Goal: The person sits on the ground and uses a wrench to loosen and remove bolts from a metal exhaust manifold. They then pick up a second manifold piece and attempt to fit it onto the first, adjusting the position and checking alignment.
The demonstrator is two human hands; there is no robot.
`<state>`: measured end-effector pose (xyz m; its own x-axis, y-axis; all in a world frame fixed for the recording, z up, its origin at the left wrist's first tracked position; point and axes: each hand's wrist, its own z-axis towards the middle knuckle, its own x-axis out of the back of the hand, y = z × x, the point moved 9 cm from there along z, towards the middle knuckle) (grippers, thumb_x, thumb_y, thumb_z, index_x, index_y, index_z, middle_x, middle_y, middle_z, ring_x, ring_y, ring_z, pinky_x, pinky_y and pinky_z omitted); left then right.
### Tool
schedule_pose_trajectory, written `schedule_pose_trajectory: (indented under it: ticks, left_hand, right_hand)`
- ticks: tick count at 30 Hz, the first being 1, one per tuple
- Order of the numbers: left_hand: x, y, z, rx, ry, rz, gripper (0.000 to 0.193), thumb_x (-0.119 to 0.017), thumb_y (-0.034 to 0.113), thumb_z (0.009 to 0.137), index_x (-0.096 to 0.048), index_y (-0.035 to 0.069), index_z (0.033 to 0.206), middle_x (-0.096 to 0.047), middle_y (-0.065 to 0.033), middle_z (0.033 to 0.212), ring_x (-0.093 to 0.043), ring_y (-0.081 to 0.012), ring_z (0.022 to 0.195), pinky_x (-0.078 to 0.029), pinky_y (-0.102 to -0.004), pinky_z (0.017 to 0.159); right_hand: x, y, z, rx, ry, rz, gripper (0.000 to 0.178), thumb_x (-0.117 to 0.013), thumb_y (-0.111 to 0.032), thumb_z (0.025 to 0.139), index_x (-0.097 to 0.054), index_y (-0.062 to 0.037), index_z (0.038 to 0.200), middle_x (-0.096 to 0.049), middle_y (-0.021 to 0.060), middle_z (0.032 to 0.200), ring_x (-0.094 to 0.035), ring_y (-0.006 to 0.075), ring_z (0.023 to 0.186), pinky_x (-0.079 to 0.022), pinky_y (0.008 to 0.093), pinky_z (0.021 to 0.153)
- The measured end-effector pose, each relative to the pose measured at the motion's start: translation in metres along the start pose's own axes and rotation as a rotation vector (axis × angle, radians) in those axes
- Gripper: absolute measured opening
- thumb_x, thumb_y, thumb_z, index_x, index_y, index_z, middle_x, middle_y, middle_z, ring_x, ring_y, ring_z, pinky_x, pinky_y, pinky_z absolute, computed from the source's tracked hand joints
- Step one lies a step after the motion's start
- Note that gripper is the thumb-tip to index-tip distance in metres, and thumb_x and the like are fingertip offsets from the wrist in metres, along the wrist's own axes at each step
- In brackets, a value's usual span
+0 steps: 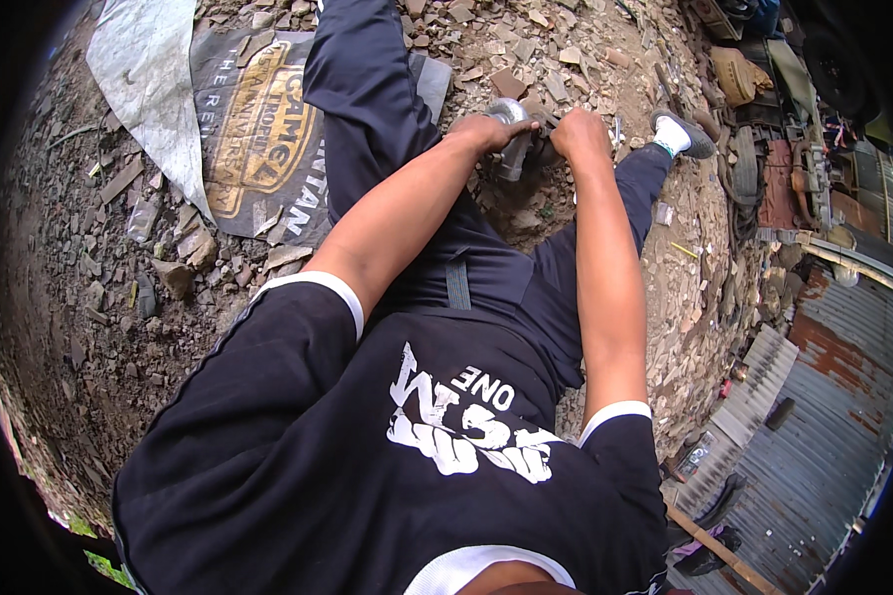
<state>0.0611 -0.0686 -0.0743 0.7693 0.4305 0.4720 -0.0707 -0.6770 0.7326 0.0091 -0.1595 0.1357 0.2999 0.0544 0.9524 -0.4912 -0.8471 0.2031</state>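
A silvery metal part (512,159) with a rounded top stands between my legs, low over the stony ground. My left hand (486,133) is closed on its upper left side, thumb and fingers partly hidden. Just to the right, my right hand (580,136) makes a fist beside a dark piece (540,149) that adjoins the metal part. What lies inside that fist is hidden from this view. Both forearms reach forward, and my legs in dark trousers (367,109) spread to either side of the work.
Broken stone and tile pieces (556,59) cover the ground. A dark printed banner (258,129) and a pale sheet (154,79) lie at the left. Along the right are a rusty corrugated metal sheet (833,367), a wooden strip (724,550) and piled scrap (764,129).
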Motion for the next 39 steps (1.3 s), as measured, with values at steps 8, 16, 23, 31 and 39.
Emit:
schedule_pose_trajectory:
  ticks: [8, 16, 23, 31, 39]
  left_hand:
    - [-0.002, 0.001, 0.003, -0.009, -0.007, 0.014, 0.104, -0.036, 0.095, 0.074, -0.055, 0.017, 0.140, -0.053, -0.0259, 0.141, -0.052, -0.0379, 0.132, -0.041, -0.0413, 0.108]
    - [0.013, 0.026, -0.038, 0.004, -0.032, -0.051, 0.120, -0.039, 0.098, 0.070, -0.056, 0.001, 0.138, -0.049, -0.0277, 0.144, -0.046, -0.0390, 0.137, -0.037, -0.0417, 0.111]
    - [0.015, 0.008, -0.013, -0.035, 0.000, -0.073, 0.121, -0.037, 0.098, 0.070, -0.055, 0.000, 0.138, -0.048, -0.0300, 0.144, -0.045, -0.0383, 0.138, -0.034, -0.0417, 0.114]
    - [0.016, 0.042, -0.043, -0.066, -0.054, -0.067, 0.122, -0.036, 0.098, 0.071, -0.054, -0.002, 0.138, -0.047, -0.0281, 0.146, -0.044, -0.0371, 0.139, -0.034, -0.0412, 0.114]
    - [0.025, 0.016, -0.039, 0.005, 0.012, -0.111, 0.126, -0.040, 0.098, 0.069, -0.052, -0.007, 0.137, -0.045, -0.0305, 0.146, -0.042, -0.0384, 0.141, -0.033, -0.0412, 0.115]
  right_hand:
    - [0.010, -0.006, 0.004, 0.049, 0.157, 0.056, 0.033, -0.072, -0.010, 0.079, -0.067, 0.0060, 0.107, -0.069, 0.0290, 0.110, -0.068, 0.0406, 0.106, -0.057, 0.0440, 0.090]
    - [-0.048, 0.041, -0.026, 0.052, 0.381, 0.342, 0.033, -0.076, -0.014, 0.079, -0.064, 0.0054, 0.102, -0.070, 0.0297, 0.090, -0.069, 0.0470, 0.087, -0.056, 0.0500, 0.082]
    - [-0.155, 0.052, -0.023, -0.179, -0.110, 0.553, 0.060, -0.050, -0.051, 0.099, -0.069, 0.0063, 0.097, -0.072, 0.0235, 0.082, -0.071, 0.0385, 0.081, -0.052, 0.0472, 0.086]
    - [-0.204, 0.049, -0.007, -0.035, -0.099, 0.271, 0.059, -0.042, -0.046, 0.102, -0.073, 0.0040, 0.098, -0.074, 0.0209, 0.091, -0.072, 0.0347, 0.093, -0.051, 0.0453, 0.094]
    - [-0.139, 0.064, -0.041, -0.027, -0.257, 0.546, 0.037, -0.051, -0.038, 0.100, -0.077, -0.0111, 0.102, -0.072, 0.0185, 0.105, -0.065, 0.0360, 0.107, -0.048, 0.0441, 0.094]
